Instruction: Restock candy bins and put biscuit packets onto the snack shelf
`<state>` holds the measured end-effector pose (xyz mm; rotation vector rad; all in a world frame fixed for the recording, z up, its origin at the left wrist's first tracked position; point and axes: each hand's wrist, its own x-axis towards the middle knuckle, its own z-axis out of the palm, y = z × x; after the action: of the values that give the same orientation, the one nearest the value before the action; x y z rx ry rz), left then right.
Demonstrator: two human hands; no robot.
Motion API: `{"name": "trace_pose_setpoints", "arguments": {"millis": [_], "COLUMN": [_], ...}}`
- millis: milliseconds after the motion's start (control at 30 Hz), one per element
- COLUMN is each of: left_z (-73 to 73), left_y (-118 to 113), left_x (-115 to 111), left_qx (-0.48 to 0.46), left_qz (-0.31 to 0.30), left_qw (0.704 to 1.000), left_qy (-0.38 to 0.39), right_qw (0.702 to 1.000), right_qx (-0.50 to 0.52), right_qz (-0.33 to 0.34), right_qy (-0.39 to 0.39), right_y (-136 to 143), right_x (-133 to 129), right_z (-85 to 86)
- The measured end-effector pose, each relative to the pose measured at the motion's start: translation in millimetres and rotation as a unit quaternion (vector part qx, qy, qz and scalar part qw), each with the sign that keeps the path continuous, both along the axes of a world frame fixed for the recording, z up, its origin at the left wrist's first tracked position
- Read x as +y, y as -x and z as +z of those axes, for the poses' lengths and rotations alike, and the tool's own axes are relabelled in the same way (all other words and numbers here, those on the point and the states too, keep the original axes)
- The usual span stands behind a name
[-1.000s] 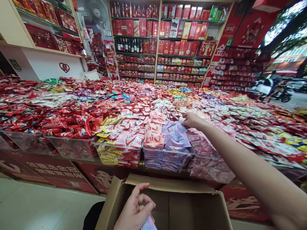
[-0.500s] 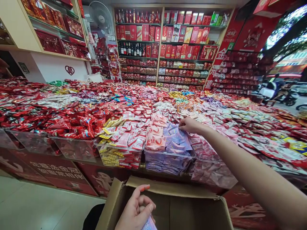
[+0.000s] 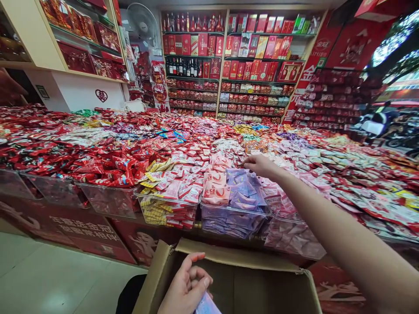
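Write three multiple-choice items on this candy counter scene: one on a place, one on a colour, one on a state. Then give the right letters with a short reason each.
1. Where is the right hand?
A. On the far edge of the purple packets
B. Inside the cardboard box
C. On the wall shelves

2. What colour are the packets in the clear bin just below the right hand?
A. Green
B. Purple
C. Black

3. What state is the left hand in?
A. Flat and open on the floor
B. Closed around a pale purple packet above the box
C. Gripping a bottle

Answers: 1 A, the fingers rest at the back of the purple heap. 2 B, the bin is filled with purple wrappers. 3 B, the fingers curl around a pale purple packet over the open box.
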<state>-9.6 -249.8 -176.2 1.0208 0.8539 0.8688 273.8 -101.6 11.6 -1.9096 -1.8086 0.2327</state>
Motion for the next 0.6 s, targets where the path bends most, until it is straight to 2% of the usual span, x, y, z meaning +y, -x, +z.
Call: {"name": "trace_pose_setpoints", "arguments": {"millis": [67, 133, 167, 233, 300, 400, 467, 500, 533, 567, 600], "left_z": [1.9, 4.7, 6.2, 9.1, 10.7, 8.1, 0.4, -6.0, -14.4, -24.7, -36.4], "left_y": [1, 2, 2, 2, 1, -6, -12, -15, -18, -21, -23], "left_x": [0, 1, 1, 0, -3, -8, -6, -3, 2, 7, 12], "left_qx": [-0.009, -0.023, -0.03, -0.041, -0.04, 0.009, 0.099, 0.156, 0.242, 0.344, 0.386], "left_qz": [0.018, 0.032, 0.039, 0.049, 0.035, -0.046, -0.101, -0.123, -0.149, -0.18, -0.189], "left_qw": [1.0, 0.999, 0.998, 0.997, 0.996, 0.991, 0.976, 0.963, 0.941, 0.904, 0.888], "left_qy": [-0.006, -0.019, -0.029, -0.05, -0.07, -0.122, -0.166, -0.181, -0.182, -0.179, -0.164], "right_qw": [0.997, 0.987, 0.984, 0.979, 0.957, 0.905, 0.864, 0.854, 0.859, 0.87, 0.878], "right_qx": [0.025, 0.075, 0.106, 0.167, 0.222, 0.351, 0.44, 0.463, 0.468, 0.457, 0.444], "right_qz": [-0.032, -0.024, 0.004, 0.096, 0.17, 0.134, 0.075, 0.044, 0.01, -0.025, -0.057], "right_qy": [-0.073, -0.138, -0.146, -0.064, 0.08, 0.199, 0.233, 0.231, 0.208, 0.182, 0.167], "right_y": [2, 11, 20, 44, 73, 107, 113, 110, 103, 93, 82], "right_x": [-17, -48, -69, -116, -159, -199, -212, -217, -222, -228, -235], "right_z": [5.1, 5.7, 1.6, -19.5, -58.6, -133.9, -179.4, -198.4, -214.8, -228.7, -240.4]}}
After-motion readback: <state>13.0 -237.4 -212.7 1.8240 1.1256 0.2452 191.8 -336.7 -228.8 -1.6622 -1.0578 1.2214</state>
